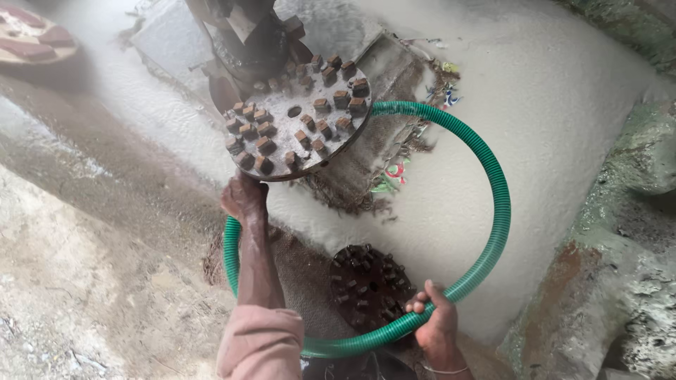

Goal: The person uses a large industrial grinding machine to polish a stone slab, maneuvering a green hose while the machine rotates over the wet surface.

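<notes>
Up at the lower rim of the round metal disc (299, 116) goes the left hand (244, 198), fingers curled against its edge from beneath; whether they truly grip it I cannot tell from here. The disc is tilted, its face studded with rusty brown blocks (265, 146) and dusted pale. Down low, the right hand (436, 324) is clamped on the green ribbed hose (498, 211), fingers and thumb wrapped round it. The hose sweeps in a big loop, out from behind the disc's right side, round over the pale milky liquid (549, 91), through that right fist and across behind the left forearm. Inside the loop, just left of the right hand, a second studded disc (367, 285) lies dark and wet. Rough mossy stone (620, 281) edges the right.
</notes>
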